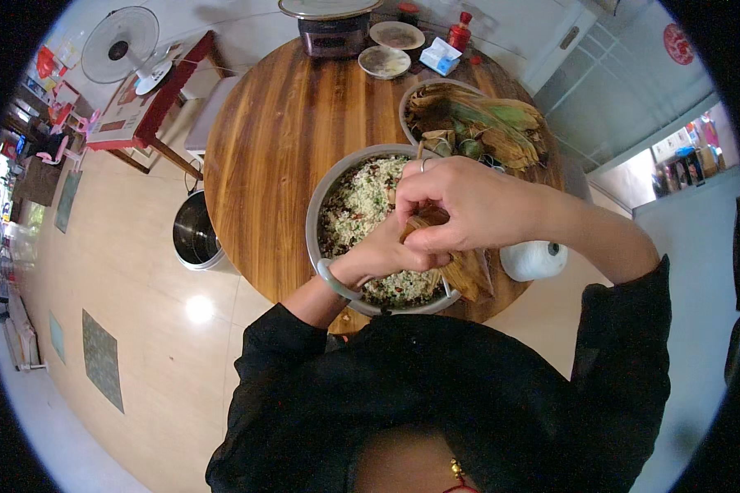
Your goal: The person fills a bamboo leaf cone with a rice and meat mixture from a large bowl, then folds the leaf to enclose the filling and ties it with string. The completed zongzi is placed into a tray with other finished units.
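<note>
Over a large metal basin [312, 231] of rice mixed with dark beans and green bits [357, 203], my two hands meet around a brown leaf wrapper [430, 217]. My left hand [379, 248], with a pale bangle at its wrist, cups the wrapper from the left and below. From above, my right hand [472, 200], wearing a ring, has its thumb and fingers curled on the wrapper's top edge. What lies inside the leaf is hidden by my fingers. More brown leaf [468, 277] extends below my hands across the basin's right rim.
At the far right of the wooden table [265, 154], a bowl [404, 117] holds long leaves [499, 117] and several tied leaf dumplings [438, 142]. A white string spool [530, 262] stands right of the basin. Two plates [385, 63] and a dark cooker [333, 37] sit at the back.
</note>
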The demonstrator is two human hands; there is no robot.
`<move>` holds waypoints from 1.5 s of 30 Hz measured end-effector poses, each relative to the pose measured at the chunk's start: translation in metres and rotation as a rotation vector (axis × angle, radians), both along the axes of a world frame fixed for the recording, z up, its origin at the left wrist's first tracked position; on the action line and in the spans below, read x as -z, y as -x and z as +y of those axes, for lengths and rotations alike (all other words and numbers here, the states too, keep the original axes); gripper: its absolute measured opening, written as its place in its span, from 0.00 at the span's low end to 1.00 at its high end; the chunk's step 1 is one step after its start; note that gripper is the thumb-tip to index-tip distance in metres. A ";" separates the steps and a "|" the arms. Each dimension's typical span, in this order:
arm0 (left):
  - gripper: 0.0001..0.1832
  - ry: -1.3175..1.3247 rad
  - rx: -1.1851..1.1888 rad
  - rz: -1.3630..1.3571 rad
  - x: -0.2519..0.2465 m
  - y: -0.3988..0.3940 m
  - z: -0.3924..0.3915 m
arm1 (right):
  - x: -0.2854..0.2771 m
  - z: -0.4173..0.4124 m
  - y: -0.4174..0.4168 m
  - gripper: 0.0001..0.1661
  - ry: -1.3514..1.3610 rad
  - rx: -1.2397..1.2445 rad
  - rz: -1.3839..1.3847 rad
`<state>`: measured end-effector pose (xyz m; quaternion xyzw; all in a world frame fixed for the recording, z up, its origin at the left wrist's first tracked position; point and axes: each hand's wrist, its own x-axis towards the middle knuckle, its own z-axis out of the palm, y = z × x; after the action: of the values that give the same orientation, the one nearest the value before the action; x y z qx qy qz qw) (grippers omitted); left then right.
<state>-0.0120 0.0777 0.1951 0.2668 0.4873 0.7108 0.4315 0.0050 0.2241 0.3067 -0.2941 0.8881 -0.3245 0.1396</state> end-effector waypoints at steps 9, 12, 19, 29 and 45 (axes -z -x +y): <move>0.30 -0.122 0.017 -0.288 0.011 0.003 -0.011 | 0.027 0.011 0.019 0.06 0.345 -0.001 0.325; 0.37 -0.388 0.023 -0.268 0.010 0.012 -0.005 | 0.008 0.038 0.020 0.17 0.126 -0.200 0.707; 0.38 -0.216 0.104 -0.312 -0.017 0.018 -0.014 | -0.004 0.045 0.004 0.25 -0.220 -0.529 0.691; 0.41 -0.224 0.177 -0.383 -0.022 0.014 -0.010 | 0.010 0.039 0.001 0.22 -0.030 -0.656 0.645; 0.39 -0.412 0.040 -0.294 0.008 0.017 0.011 | 0.040 0.040 -0.005 0.11 0.168 -0.421 0.532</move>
<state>-0.0289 0.0886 0.1869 0.2526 0.2589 0.8175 0.4482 0.0104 0.2645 0.2666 -0.5555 0.7835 -0.2724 -0.0578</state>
